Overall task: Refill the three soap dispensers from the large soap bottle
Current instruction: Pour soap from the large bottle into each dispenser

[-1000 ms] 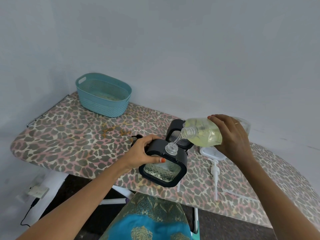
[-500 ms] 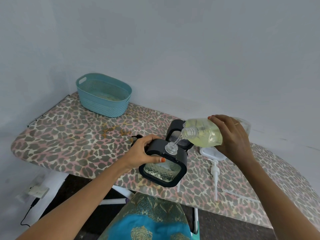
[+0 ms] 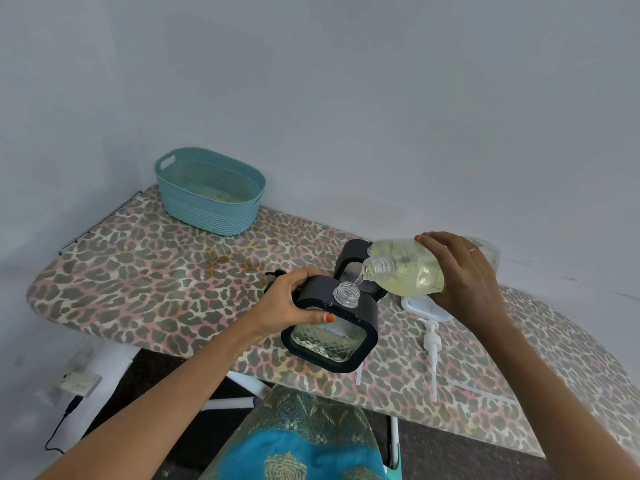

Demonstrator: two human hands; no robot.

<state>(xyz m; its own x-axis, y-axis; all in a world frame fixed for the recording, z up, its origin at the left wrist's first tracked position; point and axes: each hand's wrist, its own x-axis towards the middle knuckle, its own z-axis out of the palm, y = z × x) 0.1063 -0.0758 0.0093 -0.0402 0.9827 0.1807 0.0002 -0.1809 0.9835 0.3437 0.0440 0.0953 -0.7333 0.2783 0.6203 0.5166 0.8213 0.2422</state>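
My left hand (image 3: 287, 301) grips the black frame of a square soap dispenser (image 3: 330, 336) with patterned clear glass and an open threaded neck. Tipped on its side above that neck is the large soap bottle (image 3: 408, 268), which my right hand (image 3: 464, 271) holds; a thin stream of pale yellow soap runs from its mouth into the dispenser. A second black dispenser (image 3: 355, 256) stands just behind, partly hidden by the bottle. A white pump head with its long tube (image 3: 431, 348) lies on the board to the right.
Everything rests on an ironing board with a leopard-print cover (image 3: 138, 278). A teal plastic basket (image 3: 211, 190) stands at the far left corner against the wall. A white flat object (image 3: 420, 306) lies under my right hand. A socket and cable (image 3: 78, 384) sit on the floor left.
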